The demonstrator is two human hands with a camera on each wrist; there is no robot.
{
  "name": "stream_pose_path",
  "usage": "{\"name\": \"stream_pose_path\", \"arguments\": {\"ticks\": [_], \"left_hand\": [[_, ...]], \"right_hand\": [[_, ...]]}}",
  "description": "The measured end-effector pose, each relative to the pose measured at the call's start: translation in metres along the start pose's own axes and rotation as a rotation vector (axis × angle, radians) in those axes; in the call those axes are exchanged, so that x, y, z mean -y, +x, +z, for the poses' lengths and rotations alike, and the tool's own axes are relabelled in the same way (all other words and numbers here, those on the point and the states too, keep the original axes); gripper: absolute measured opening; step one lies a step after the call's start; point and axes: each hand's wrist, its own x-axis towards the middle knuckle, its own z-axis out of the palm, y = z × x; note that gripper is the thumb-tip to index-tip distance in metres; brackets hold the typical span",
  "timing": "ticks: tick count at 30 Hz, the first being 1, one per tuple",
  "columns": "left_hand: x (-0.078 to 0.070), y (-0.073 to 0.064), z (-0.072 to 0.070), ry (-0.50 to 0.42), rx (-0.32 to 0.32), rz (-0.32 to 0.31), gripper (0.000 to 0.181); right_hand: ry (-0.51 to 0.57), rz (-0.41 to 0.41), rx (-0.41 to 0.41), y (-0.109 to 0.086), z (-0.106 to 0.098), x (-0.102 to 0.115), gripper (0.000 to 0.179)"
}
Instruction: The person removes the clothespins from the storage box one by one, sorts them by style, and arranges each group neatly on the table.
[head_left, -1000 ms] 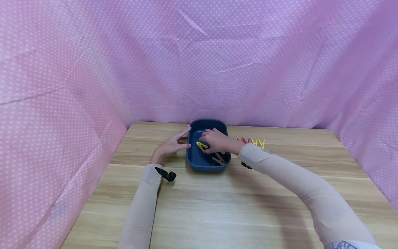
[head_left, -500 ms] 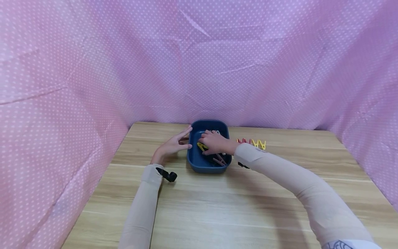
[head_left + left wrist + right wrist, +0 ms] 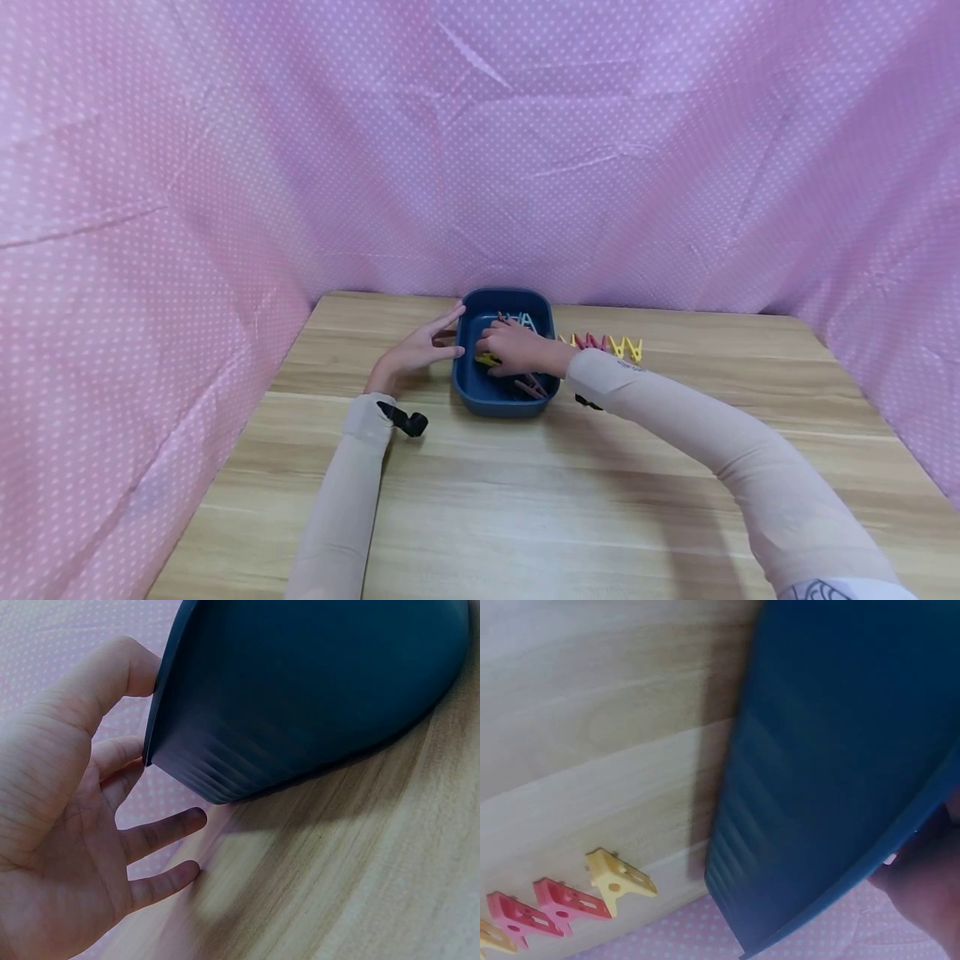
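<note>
A dark blue bin point(image 3: 498, 408) stands on the table with several clothespins inside. My left hand point(image 3: 415, 348) is at its left side, fingers spread. In the left wrist view, the thumb touches the rim while the other fingers extend alongside the wall. My right hand point(image 3: 516, 347) reaches into the bin over its right side, palm down. A yellow clothespin point(image 3: 487, 359) shows beside its fingers; I cannot tell whether they hold it. Pale blue clothespins point(image 3: 525, 320) lie beyond the hand, and a brownish-pink clothespin point(image 3: 531, 387) lies nearer the front.
Right of the bin, yellow and red clothespins point(image 3: 592, 342) stand in a row on the wooden table point(image 3: 480, 500). The right wrist view shows red clothespins point(image 3: 570, 900) beside a yellow one point(image 3: 619, 881). Pink dotted cloth point(image 3: 480, 167) hangs behind the table and at its sides.
My right hand has shifted slightly within the bin, covering more of the yellow clothespin and uncovering pale blue ones beyond it. The left hand keeps its place at the rim.
</note>
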Motion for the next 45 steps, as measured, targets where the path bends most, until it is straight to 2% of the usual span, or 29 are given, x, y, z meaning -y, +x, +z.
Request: {"name": "stream_pose_path", "arguments": {"ticks": [7,16,23,27,35,45], "left_hand": [[-0.001,-0.001,0.000,-0.004,-0.001,-0.002,0.080],[0.000,-0.001,0.001,-0.013,-0.002,0.014,0.080],[-0.001,-0.001,0.001,-0.032,-0.003,-0.003,0.080],[-0.002,-0.002,0.001,-0.031,-0.004,-0.007,0.080],[-0.005,-0.004,0.002,-0.057,-0.011,-0.063,0.079],[-0.005,-0.002,0.002,-0.045,-0.018,-0.058,0.079]], "right_hand": [[0.072,-0.030,0.005,-0.002,0.002,0.000,0.035],[-0.029,-0.050,0.005,-0.003,0.002,0.006,0.035],[-0.131,-0.060,0.007,-0.005,-0.002,0.012,0.032],[-0.143,-0.051,0.015,-0.004,-0.002,0.013,0.031],[-0.145,-0.053,0.019,-0.003,0.001,0.014,0.026],[-0.139,-0.073,-0.020,-0.006,-0.003,0.016,0.022]]}}
